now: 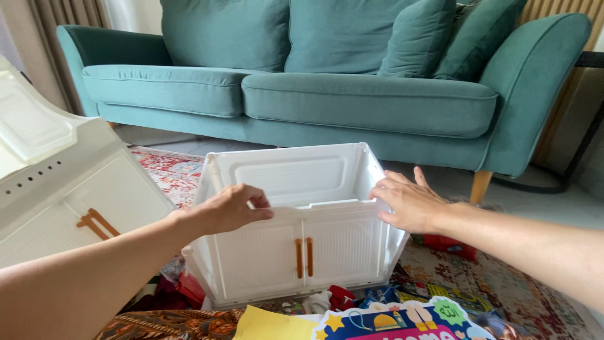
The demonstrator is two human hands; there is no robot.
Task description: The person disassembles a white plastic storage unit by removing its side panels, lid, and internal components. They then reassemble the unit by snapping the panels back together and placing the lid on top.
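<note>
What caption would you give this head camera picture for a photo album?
Two bare hands, left hand and right hand, grip the top front edge of a white plastic storage box before a teal sofa.
</note>
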